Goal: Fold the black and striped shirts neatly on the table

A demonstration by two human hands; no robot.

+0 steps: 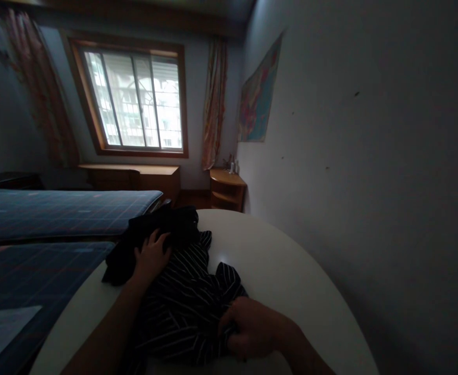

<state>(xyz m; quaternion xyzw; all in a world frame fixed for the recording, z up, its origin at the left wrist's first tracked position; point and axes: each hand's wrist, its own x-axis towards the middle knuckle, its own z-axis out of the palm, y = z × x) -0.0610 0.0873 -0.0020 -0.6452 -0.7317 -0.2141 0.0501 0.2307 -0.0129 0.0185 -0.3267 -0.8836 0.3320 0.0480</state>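
A dark garment with thin white stripes (185, 297) lies crumpled on a round white table (283, 260). Plain black cloth (184, 221) is bunched at its far left end; whether it is a separate piece I cannot tell. Fingers spread, my left hand (152, 256) rests on the black cloth where it meets the stripes. My right hand (252, 325) is closed on the near right edge of the striped garment, its fingertips partly hidden in the folds.
Left of the table are plaid-covered mattresses (68, 211). Beyond them stand a wooden desk (158, 177) under a window (135, 99) and a corner shelf (229, 179) with small items on top. A white wall (349, 135) with a map (260, 96) runs along the right side.
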